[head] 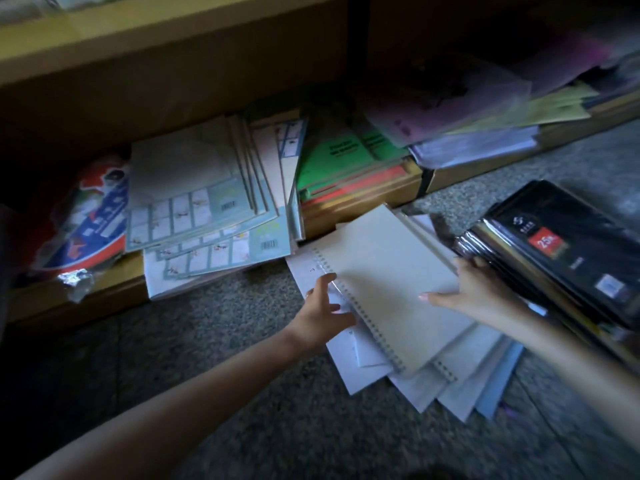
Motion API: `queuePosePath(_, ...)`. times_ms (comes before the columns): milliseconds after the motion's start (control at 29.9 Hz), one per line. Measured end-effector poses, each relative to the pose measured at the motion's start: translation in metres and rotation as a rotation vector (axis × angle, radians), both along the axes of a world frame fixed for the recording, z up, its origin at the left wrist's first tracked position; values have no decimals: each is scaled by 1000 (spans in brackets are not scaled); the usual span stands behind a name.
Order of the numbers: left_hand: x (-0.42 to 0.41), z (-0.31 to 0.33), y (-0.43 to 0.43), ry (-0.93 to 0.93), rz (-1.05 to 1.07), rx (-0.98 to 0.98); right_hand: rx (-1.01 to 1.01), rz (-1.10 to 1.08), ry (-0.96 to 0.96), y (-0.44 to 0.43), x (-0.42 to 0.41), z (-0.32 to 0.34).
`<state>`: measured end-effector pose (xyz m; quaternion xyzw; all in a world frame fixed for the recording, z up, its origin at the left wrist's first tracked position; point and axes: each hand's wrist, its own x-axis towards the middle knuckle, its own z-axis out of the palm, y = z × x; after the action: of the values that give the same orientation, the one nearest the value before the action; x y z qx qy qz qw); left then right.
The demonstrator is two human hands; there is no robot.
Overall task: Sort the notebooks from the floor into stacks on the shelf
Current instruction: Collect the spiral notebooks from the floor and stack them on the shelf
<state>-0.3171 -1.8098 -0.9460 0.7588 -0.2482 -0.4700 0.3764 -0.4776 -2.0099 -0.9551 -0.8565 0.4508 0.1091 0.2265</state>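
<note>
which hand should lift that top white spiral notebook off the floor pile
Left, probably. The left hand sits at the spiral binding of the white spiral notebook, fingers spread over its edge. The right hand rests at the far edge, crowded by the black wrapped stack.

Floor (242, 306) looks like rough speckled carpet. Shelf (173, 64) is plain matt wood. The top notebook (391, 271) has a matt cream paper cover and a wire spiral. Black notebooks (561, 244) are in glossy plastic wrap, and there's crinkly foil (74, 278) far left.
</note>
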Motion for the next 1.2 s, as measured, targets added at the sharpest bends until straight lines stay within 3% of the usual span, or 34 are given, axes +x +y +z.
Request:
queuePosePath(100, -3, 2, -6, 245, 175, -106, 41, -16, 37, 2, 3, -3)
queuePosePath(334, -5, -2, -7, 251, 211, -152, 144, -43, -75, -1, 0, -4)
queuePosePath(401, -9, 2, -6, 332, 268, -239, 183, -60, -81, 0, -3, -6)
queuePosePath(535, -19, 2, -9, 277, 454, -408, 281, -138, -74, 7, -2, -4)
queuePosePath(602, -22, 5, -13, 388, 550, -401, 348, -174, -98, 10, -1, -3)
queuePosePath(803, -35, 12, -11, 596, 194, -390, 359, -209, -100, 11, -4, -5)
queuePosePath(970, -39, 18, -4, 282, -89, -404, 506, -244, -187, 6, -13, -7)
queuePosePath(1104, -28, 39, -11, 271, -81, -538, 576, -223, -277, 15, -17, 5)
queuePosePath(1204, -12, 63, -8, 229, -85, -644, 682, -276, -514, 23, -20, 20)
